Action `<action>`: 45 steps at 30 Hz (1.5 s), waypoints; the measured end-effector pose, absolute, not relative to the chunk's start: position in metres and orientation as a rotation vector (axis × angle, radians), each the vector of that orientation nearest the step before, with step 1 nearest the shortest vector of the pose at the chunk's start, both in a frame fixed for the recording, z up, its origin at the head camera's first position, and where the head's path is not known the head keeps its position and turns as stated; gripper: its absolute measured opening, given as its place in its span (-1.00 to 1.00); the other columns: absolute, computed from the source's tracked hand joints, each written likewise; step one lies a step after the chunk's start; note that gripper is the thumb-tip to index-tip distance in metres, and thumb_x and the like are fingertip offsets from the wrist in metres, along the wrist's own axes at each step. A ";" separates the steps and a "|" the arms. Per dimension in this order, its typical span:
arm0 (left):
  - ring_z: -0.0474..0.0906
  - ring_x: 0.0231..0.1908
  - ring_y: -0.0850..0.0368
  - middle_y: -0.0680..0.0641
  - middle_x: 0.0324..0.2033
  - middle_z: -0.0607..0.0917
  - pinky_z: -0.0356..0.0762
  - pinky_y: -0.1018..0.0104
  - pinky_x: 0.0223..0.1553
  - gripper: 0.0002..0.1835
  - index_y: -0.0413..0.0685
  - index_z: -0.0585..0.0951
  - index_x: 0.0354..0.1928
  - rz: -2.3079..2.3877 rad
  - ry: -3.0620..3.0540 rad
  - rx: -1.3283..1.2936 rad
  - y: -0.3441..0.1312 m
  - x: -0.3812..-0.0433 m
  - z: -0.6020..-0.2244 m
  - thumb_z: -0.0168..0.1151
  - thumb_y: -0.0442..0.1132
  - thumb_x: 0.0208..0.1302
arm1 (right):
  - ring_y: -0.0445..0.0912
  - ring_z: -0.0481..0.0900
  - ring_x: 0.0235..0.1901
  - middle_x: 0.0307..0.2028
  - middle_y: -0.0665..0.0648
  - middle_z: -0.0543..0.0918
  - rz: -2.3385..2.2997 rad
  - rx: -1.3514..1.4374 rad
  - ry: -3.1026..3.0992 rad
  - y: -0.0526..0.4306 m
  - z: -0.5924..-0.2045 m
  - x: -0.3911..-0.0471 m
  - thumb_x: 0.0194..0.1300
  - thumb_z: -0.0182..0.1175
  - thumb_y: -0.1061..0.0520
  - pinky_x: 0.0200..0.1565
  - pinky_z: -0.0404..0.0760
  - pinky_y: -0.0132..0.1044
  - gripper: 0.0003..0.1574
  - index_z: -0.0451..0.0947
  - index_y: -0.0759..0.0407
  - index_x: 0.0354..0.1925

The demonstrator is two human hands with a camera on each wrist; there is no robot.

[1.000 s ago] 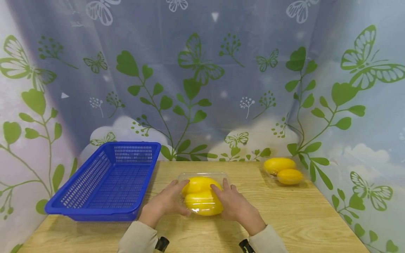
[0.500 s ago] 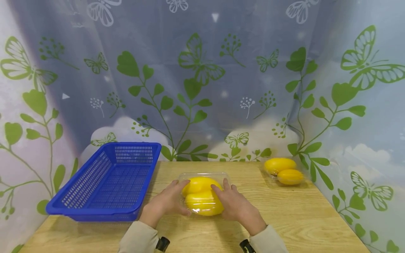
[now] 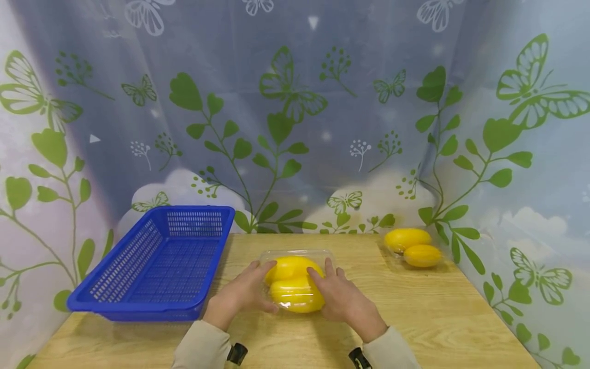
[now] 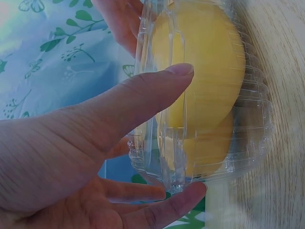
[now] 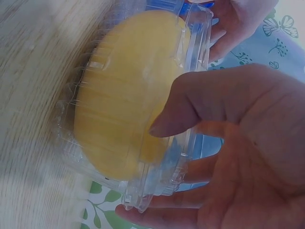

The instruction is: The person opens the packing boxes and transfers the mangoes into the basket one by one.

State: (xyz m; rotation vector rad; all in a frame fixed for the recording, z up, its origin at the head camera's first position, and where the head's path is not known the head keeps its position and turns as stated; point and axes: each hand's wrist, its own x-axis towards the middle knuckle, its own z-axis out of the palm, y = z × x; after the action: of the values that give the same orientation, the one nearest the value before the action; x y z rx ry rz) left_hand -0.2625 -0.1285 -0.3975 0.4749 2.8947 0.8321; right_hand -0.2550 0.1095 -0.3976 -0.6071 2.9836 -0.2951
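Observation:
A clear plastic clamshell box (image 3: 313,253) with two yellow mangoes (image 3: 297,296) in it sits on the table in front of me. My left hand (image 3: 241,294) holds its left side, and my right hand (image 3: 346,300) holds the right. In the left wrist view the left thumb (image 4: 157,93) lies against the ribbed plastic (image 4: 255,112), while fingers reach round the lid's rim. The right wrist view has the right thumb (image 5: 176,107) on the box wall, with the other fingers behind the rim. The lid looks down over the fruit.
To the left stands a blue perforated plastic basket (image 3: 138,309), nothing in it. Another clear box with two yellow fruits (image 3: 407,240) rests at the back right of the wooden table (image 3: 428,312). A patterned curtain (image 3: 295,154) hangs behind the table's far edge.

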 end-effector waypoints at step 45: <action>0.22 0.49 -0.46 -0.51 0.50 0.21 0.28 -0.42 0.42 0.10 -0.06 0.36 0.51 0.860 2.888 0.452 -0.127 -0.265 -0.399 0.73 -0.16 -0.14 | 0.49 0.53 0.21 0.40 0.60 0.34 -0.008 -0.716 3.144 0.103 -0.404 -0.254 0.10 0.42 0.50 -0.14 0.77 0.14 0.02 0.34 0.09 0.46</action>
State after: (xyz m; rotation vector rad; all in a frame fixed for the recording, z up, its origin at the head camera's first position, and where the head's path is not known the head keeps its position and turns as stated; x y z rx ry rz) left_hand -0.2646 -0.1274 -0.3991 0.4521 2.8876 0.8600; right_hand -0.2536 0.1028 -0.4041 -0.7162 3.1438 -0.0077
